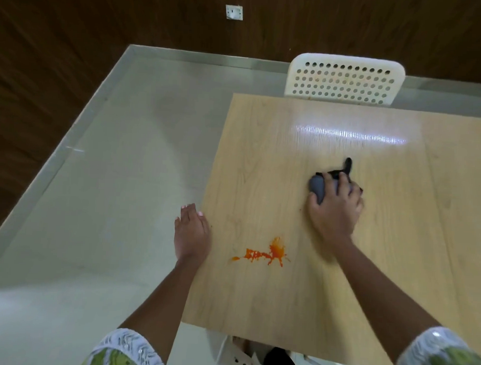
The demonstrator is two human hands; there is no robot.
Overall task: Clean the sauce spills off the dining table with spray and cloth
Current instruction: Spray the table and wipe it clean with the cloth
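The right hand (334, 205) grips the cloth (319, 187) well beyond the sauce (266, 254), which lies between it and the flat, empty left hand (191, 230); dry wiping risks smearing.

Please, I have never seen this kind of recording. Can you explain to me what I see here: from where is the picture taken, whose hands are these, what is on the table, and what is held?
The one picture comes from a camera on a person's head, looking down; there is no machine. The right hand grips a dark cloth pressed on the wooden table. The left hand rests open at the table's left edge. An orange sauce spill lies between the hands, not yet wiped. A white chair stands at the far side. No spray bottle is visible.
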